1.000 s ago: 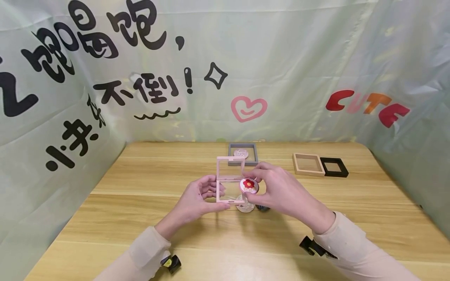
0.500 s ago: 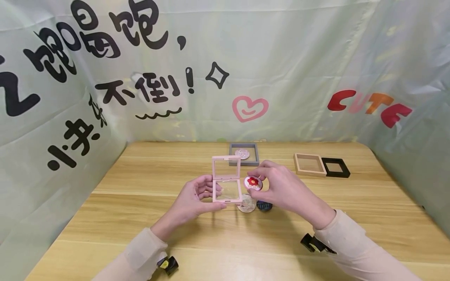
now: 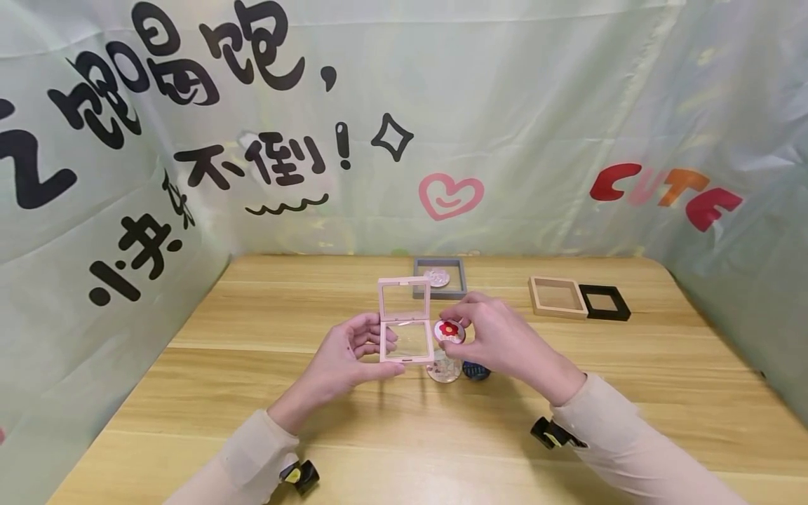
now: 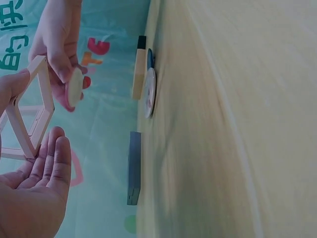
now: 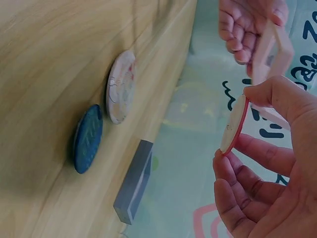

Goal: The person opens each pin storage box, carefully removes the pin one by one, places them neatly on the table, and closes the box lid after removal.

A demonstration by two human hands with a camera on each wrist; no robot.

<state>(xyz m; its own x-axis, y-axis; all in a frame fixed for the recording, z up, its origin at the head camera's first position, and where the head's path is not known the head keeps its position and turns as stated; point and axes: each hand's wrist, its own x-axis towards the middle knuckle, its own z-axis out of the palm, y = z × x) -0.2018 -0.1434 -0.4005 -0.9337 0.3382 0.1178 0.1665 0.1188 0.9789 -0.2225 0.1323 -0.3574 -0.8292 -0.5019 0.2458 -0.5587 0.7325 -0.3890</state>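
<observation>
My left hand (image 3: 341,356) holds a small pink display frame (image 3: 407,360) above the table. Its two hinged halves are spread apart, each with a clear film window. Between right thumb and fingers I pinch a round badge (image 3: 449,330) with a red flower on its face, just right of the frame's lower half. That right hand (image 3: 505,338) keeps the badge off the table. The badge's pale side (image 5: 235,125) shows in the right wrist view. Below, a pale patterned round badge (image 3: 445,367) and a dark blue one (image 3: 476,370) lie on the table.
A grey frame (image 3: 463,280) with a pinkish round badge (image 3: 437,278) within its outline lies at the back. Further right, a beige frame (image 3: 558,313) and a black frame (image 3: 621,308) lie side by side. A printed cloth (image 3: 517,140) hangs behind the wooden table (image 3: 379,449).
The pink frame has shifted slightly left. The flower badge, earlier overlapping the frame's right edge, moved right, then came a little back left beside it. Both grips stay the same.
</observation>
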